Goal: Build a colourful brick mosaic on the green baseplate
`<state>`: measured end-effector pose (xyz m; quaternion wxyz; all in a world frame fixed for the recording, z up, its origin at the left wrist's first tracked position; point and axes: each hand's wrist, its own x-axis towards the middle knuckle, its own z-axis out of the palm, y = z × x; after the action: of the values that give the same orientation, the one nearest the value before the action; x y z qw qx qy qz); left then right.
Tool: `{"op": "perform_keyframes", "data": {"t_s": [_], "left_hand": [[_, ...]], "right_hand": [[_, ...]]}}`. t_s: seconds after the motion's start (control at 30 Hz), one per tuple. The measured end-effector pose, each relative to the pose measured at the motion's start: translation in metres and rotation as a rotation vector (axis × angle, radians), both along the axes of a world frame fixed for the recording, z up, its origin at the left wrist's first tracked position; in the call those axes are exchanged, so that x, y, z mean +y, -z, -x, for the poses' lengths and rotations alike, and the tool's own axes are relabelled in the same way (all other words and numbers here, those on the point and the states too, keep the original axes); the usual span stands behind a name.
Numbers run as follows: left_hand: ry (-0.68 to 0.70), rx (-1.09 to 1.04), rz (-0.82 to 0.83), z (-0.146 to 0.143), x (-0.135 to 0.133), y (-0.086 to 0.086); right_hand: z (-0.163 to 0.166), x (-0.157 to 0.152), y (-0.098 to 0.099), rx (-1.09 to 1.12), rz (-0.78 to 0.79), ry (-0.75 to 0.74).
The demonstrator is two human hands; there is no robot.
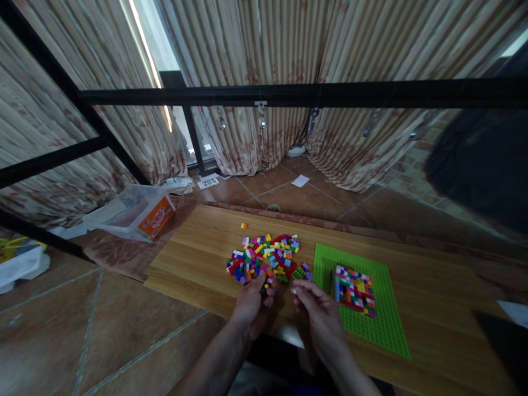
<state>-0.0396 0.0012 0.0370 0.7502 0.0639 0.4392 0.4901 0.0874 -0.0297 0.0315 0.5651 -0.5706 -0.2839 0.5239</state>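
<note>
A loose pile of multicoloured toy building bricks [264,254] lies on the wooden table. At the pile's near edge, my left hand [252,302] is curled with several small bricks [269,281] between thumb and fingers. My right hand [319,311] is closed in a pinch just right of it; a pale spot shows at its fingertips, too small to name. Beyond those fingertips lies a bright green brick piece [298,272]. Further right, a green studded baseplate [390,308] carries a low square block of mixed-colour bricks [355,291].
One orange-yellow brick [244,225] lies apart behind the pile on the wooden table [198,247]. A clear plastic bin [136,217] with an orange label stands left of the table. A black metal rail [289,94] crosses in front of striped curtains [264,49].
</note>
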Motion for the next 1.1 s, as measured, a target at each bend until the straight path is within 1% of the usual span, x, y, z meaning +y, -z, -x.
{"op": "perform_keyframes", "data": {"t_s": [0.2, 0.33, 0.43, 0.6, 0.7, 0.83, 1.0, 1.1], "left_hand": [[-0.013, -0.011, 0.038, -0.001, 0.002, -0.003], [0.005, 0.021, 0.036, -0.002, 0.000, -0.007], [0.051, 0.034, 0.030, -0.004, -0.007, -0.007], [0.180, 0.059, 0.025, -0.011, -0.027, -0.003], [0.254, 0.083, 0.041, -0.015, -0.038, 0.001], [0.328, 0.086, 0.084, -0.021, -0.045, 0.004], [0.342, 0.136, 0.101, -0.030, -0.048, 0.004], [0.340, 0.140, 0.091, -0.036, -0.053, 0.003]], "right_hand": [[0.004, 0.001, 0.002, 0.060, 0.044, -0.059], [0.007, 0.003, -0.001, 0.108, 0.040, -0.086], [0.008, 0.003, -0.006, 0.173, 0.029, -0.090], [0.000, -0.005, -0.012, 0.292, 0.017, -0.080], [-0.016, -0.015, -0.012, 0.299, 0.041, -0.007], [-0.052, -0.032, -0.011, 0.294, 0.058, 0.121], [-0.101, -0.056, -0.006, 0.301, 0.066, 0.210], [-0.120, -0.070, -0.001, 0.258, 0.055, 0.271]]}}
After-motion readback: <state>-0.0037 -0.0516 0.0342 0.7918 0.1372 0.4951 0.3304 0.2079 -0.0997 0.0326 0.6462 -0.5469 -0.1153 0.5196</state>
